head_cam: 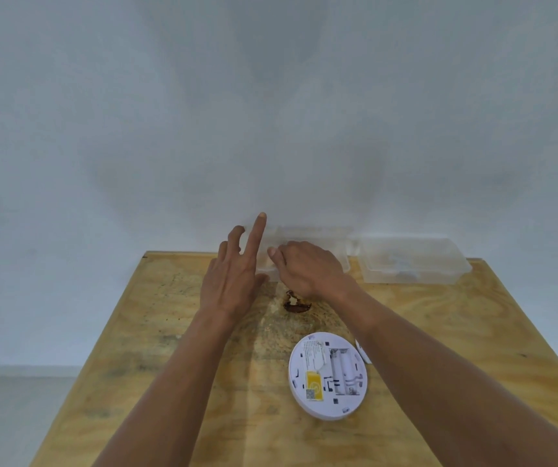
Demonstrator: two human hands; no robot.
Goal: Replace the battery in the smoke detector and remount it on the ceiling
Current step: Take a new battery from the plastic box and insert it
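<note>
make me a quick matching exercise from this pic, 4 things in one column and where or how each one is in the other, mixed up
Things:
1. smoke detector
2. left hand
3. right hand
4. right clear container

States:
A. index finger straight, pointing up
B. far right of the table, by the wall
C. fingers curled at the left clear container
D. back side up, battery bay open

Pairs: 1-D, 2-A, 3-C, 4-B

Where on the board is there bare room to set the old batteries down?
The left half of the wooden board, left of the left forearm, is bare. So is the right side, below the clear container and right of the right forearm. It is crowded at the back centre, where both hands work, and around the smoke detector.
</note>
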